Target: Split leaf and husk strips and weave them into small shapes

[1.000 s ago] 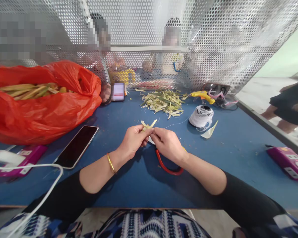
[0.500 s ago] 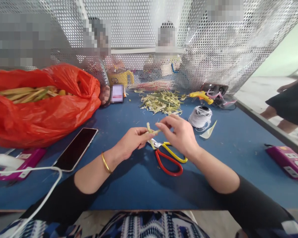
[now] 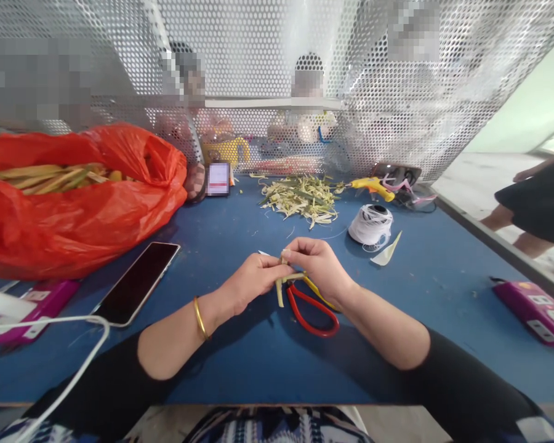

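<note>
The left hand [image 3: 255,278] and right hand [image 3: 322,266] pinched a pale strip [image 3: 280,295] above the scissors [image 3: 300,315], with room to the near edge of the bench [image 3: 240,369]. The lit screen [image 3: 218,178] was too blurred to read.

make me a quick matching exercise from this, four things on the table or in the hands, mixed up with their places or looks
Things
1. pale strip
2. scissors
3. thread spool
4. plastic bag

Places or looks
A. white, beside a flat pointed piece
B. red and open, with long plant strips showing inside
C. held by the left hand and right hand
D. one red handle, one yellow

Right pairs: 1-C, 2-D, 3-A, 4-B
</note>
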### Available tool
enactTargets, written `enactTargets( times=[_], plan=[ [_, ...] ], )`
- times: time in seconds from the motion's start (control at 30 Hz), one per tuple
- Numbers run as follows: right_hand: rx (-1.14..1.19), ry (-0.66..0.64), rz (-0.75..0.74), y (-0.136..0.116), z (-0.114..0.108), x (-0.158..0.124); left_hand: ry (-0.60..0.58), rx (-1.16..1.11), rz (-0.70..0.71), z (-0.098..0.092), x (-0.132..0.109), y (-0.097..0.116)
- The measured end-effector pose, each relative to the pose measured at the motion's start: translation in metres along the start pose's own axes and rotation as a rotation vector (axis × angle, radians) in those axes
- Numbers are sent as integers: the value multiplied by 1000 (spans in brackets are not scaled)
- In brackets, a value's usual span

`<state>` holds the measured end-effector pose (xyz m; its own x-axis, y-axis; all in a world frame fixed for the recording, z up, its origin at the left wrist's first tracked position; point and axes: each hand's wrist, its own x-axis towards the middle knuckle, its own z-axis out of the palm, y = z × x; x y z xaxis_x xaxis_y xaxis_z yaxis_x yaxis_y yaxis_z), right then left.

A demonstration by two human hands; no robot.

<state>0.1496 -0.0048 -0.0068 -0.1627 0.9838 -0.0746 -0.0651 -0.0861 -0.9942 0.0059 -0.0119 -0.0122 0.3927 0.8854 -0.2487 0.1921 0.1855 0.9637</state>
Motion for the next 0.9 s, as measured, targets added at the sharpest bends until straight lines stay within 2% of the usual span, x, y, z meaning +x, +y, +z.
enactTargets(
  times=[0.23, 0.47, 0.57, 0.67, 0.73, 0.83, 0.9],
  plan=[
    [-74, 144, -58, 6, 4, 2, -48, 16, 8, 7, -5, 6],
    [-124, 143, -65, 7, 5, 1, -106, -10, 51, 10, -7, 0],
    [-97, 101, -63, 2, -3, 7, -60, -58, 51, 7, -4, 0],
    [-54, 139, -58, -4, -12, 14, 37, -164, 45, 0, -1, 3],
    [-14, 160, 4, -6, -16, 16, 68, -240, 18, -5, 1, 5],
    [69, 22, 136, -4, -16, 14, 77, -313, -7, -8, 4, 4],
    [120, -84, 158, -3, -13, 11, 68, -331, -5, -8, 5, 2]
  ],
)
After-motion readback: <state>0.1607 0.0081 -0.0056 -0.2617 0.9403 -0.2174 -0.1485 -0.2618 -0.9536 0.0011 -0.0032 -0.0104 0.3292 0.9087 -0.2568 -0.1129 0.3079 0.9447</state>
